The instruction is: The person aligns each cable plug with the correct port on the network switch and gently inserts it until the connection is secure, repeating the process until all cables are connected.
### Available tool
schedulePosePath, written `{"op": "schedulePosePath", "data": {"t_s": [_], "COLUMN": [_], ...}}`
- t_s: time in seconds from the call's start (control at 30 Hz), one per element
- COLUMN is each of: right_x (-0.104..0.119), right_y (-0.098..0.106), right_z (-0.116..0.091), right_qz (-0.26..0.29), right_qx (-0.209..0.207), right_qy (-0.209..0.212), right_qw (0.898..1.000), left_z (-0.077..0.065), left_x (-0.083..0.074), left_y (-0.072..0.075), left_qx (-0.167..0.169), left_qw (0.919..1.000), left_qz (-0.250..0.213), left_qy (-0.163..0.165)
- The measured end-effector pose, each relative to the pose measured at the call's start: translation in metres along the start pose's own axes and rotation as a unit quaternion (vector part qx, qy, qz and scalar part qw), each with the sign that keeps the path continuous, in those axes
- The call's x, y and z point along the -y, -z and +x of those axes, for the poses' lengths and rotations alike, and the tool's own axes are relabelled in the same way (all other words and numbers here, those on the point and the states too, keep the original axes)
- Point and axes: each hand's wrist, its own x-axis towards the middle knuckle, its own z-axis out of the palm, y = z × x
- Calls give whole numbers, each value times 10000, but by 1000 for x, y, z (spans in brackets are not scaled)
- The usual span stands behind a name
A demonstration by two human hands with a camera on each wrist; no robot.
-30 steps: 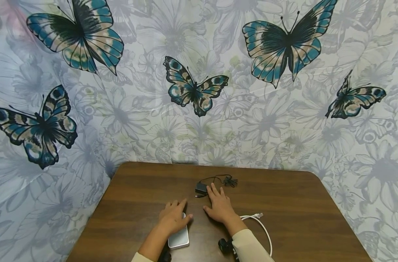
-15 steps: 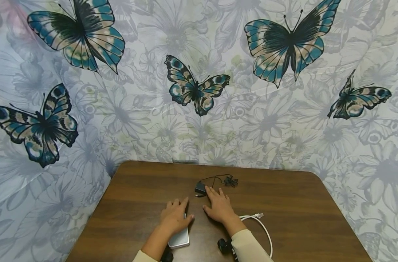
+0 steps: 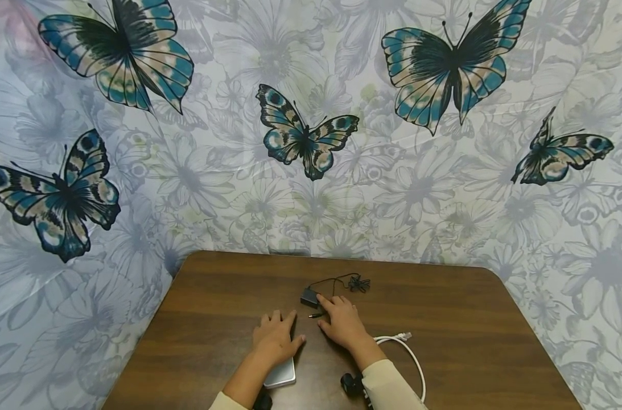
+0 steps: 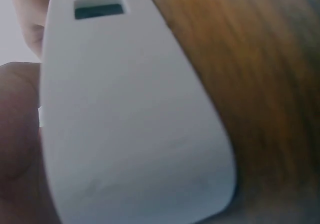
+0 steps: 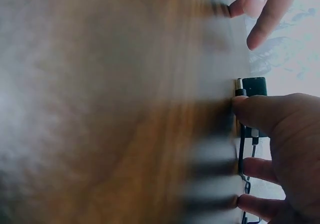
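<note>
My left hand rests over a small silver-white box with rounded corners, thumb spread to its right and fingers reaching past its far end. In the left wrist view, the side of the white box fills much of the picture and has a rectangular slot near the top. My right hand lies with fingers extended, index fingertip at a black power adapter. The adapter's barrel plug lies near the right thumb; in the right wrist view that thumb is right at the plug.
A bundled black cord runs from the adapter toward the back. Right of my right wrist curves a white network cable, partly hidden by the sleeve. The brown wooden table ends at a butterfly-print backdrop.
The adapter has slid a little left and nearer, its plug shifting to the right and nearer, along with my right fingers. My left hand has crept slightly to the right over the box.
</note>
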Motion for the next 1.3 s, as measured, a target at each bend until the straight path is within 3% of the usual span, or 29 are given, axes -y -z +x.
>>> {"op": "schedulePosePath", "data": {"t_s": [0.27,0.6,0.87,1.1,1.3], "right_x": [-1,1,4,6,8], "right_y": [-2,0,2,0,-1], "right_z": [-3,-9,-13,-20,-29], "right_qz": [272,295,381,365,257], "right_qx": [-380,-104,-114,-231,-185], "right_qy": [107,-133,-54,73,168], "right_qw": [9989,9994,9992,9990,9994], "left_z": [-1,-5,-8,-12,-18], "left_x": [-1,-3,-3,-2,-9], "left_y": [5,5,8,8,10], "left_qx": [-76,0,75,341,427], "left_qw": [9999,9998,9992,9980,9933], "left_qz": [-67,-141,-305,-492,-891], "left_qy": [-31,-128,-250,-221,-592]}}
